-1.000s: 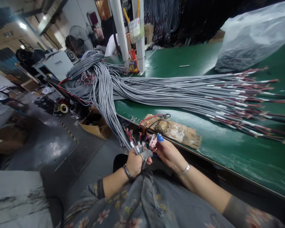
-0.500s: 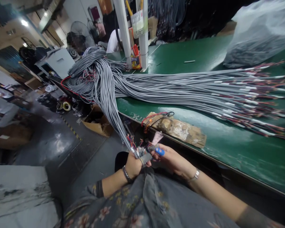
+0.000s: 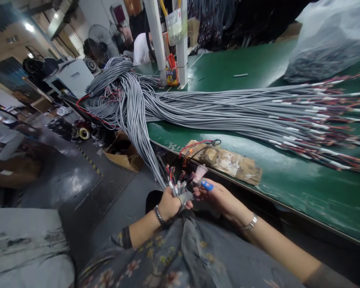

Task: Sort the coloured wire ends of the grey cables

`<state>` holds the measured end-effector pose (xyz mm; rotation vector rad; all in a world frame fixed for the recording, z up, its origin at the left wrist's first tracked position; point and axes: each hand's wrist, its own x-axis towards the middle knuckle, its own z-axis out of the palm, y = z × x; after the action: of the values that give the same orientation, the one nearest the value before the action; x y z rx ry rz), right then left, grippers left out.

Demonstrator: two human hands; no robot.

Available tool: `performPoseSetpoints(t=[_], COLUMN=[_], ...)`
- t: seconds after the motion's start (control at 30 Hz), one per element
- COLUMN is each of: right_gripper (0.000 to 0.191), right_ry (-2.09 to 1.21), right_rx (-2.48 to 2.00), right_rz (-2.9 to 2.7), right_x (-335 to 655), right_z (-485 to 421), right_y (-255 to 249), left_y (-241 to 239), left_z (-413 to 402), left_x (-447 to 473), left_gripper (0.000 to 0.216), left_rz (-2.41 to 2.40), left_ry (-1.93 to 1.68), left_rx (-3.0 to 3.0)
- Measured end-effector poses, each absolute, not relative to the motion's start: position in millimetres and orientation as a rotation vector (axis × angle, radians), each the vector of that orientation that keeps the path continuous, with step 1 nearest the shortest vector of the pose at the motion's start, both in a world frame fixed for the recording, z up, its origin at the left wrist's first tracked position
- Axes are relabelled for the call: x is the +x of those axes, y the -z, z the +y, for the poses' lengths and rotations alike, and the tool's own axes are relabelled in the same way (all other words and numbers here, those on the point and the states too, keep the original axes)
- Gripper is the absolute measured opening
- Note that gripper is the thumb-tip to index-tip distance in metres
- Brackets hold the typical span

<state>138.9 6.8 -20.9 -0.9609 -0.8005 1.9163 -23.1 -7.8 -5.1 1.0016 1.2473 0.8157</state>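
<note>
My left hand (image 3: 169, 205) is closed around the ends of a bunch of grey cables (image 3: 144, 144) that hang down from the green bench (image 3: 252, 156). Coloured wire tips (image 3: 175, 178) stick up out of that fist. My right hand (image 3: 220, 198) sits just to the right, fingers pinched at the wire ends, with a blue cap (image 3: 207, 185) on one fingertip and a pink piece (image 3: 199, 173) beside it. What the pinch holds is too small to name. A long sheaf of grey cables (image 3: 228, 112) lies across the bench, its stripped ends to the right.
A worn cardboard pad (image 3: 228, 162) with red and black leads lies on the bench edge. A clear plastic bag (image 3: 327, 40) sits at the far right. White posts (image 3: 156, 40) stand at the back. An open carton (image 3: 123, 154) is on the floor. Other people sit further back.
My right hand has shifted slightly right and lower along the wire tips. The left fist keeps its hold on the cable ends. The view has swung a little.
</note>
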Motion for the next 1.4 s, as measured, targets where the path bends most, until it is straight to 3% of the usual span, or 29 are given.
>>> performPoseSetpoints(t=[0.1,0.8,1.4], right_gripper=[0.038,0.034,0.029], right_ry=[-2.044,-2.022,-2.015], right_rx=[-0.945,-0.889,-0.875], right_rz=[-0.731,-0.916,-0.496], right_x=[136.2,122.0,121.7], right_z=[2.4,4.4,3.8], right_y=[23.8,11.8,20.8], left_y=[6.4,2.1,18.1], left_z=[-7.9,-10.1,-13.1], left_x=[-21.6,-21.8,-23.9], left_gripper=[0.044,0.044,0.045], left_rz=[1.236,1.153,1.219], left_ry=[-0.872,-0.86,-1.023], left_rx=[0.998,1.079,0.831])
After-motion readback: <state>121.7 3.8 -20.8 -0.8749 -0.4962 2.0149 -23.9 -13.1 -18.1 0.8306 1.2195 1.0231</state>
